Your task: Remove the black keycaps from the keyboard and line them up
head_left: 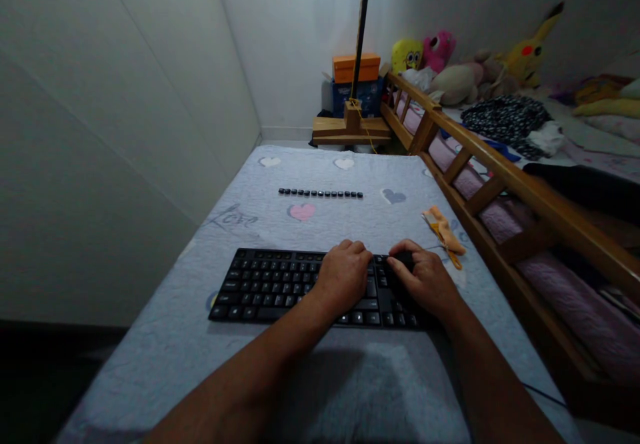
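Observation:
A black keyboard (280, 284) lies on the cloth-covered table (240, 184). My left hand (345, 274) rests over its right-centre part, palm down, with the fingers together and bent at the top edge; what they hold, if anything, is hidden. My right hand (423, 274) is at the keyboard's upper right end, thumb and forefinger close together near the top edge; I cannot make out anything between them. Beyond the keyboard, a straight row of small black keycaps (321, 193) runs from left to right on the cloth.
An orange cloth (443, 229) with a yellow-handled tool (453, 256) lies at the table's right. A wooden bed rail (480, 157) runs along the right side. Behind the table are a wooden stand (351, 127) and an orange box (356, 68). A wall rises at left.

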Demonstrator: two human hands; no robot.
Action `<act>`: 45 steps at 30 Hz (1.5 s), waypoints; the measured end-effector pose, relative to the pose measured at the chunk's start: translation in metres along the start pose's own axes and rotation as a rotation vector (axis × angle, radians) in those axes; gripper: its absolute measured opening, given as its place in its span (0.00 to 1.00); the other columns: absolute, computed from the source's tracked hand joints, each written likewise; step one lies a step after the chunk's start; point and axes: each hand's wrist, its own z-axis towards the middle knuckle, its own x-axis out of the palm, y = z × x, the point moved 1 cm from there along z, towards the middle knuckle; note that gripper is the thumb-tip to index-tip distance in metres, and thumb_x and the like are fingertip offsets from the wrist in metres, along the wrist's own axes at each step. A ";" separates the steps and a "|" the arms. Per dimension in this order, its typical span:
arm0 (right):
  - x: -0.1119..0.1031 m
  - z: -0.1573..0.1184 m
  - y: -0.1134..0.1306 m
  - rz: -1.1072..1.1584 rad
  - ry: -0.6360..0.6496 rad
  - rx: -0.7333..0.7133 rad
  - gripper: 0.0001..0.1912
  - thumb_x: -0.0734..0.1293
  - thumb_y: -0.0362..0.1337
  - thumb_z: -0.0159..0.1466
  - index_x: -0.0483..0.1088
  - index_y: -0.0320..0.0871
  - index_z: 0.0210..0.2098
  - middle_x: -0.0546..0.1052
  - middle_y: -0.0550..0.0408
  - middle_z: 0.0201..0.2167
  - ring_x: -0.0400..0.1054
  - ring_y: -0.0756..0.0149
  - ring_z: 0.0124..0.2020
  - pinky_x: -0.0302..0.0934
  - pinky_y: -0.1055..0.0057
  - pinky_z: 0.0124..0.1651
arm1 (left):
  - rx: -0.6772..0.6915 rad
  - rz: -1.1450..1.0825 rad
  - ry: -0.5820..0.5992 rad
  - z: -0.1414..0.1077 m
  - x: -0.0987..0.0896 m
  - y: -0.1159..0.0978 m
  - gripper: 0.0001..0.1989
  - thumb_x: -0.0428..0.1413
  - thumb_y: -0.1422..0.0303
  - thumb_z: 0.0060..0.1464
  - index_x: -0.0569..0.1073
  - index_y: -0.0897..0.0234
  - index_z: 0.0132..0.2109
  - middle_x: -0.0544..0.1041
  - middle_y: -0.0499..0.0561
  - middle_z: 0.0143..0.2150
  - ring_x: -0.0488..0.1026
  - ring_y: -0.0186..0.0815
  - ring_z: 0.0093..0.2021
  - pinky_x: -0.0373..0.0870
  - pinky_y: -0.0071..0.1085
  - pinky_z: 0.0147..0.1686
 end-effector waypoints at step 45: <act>0.003 0.001 -0.004 0.044 0.006 0.056 0.05 0.63 0.38 0.61 0.68 0.44 0.33 0.76 0.55 0.30 0.70 0.65 0.32 0.61 0.69 0.38 | 0.006 -0.004 0.005 0.001 -0.001 -0.001 0.11 0.49 0.72 0.59 0.76 0.63 0.43 0.74 0.53 0.40 0.68 0.40 0.45 0.68 0.37 0.47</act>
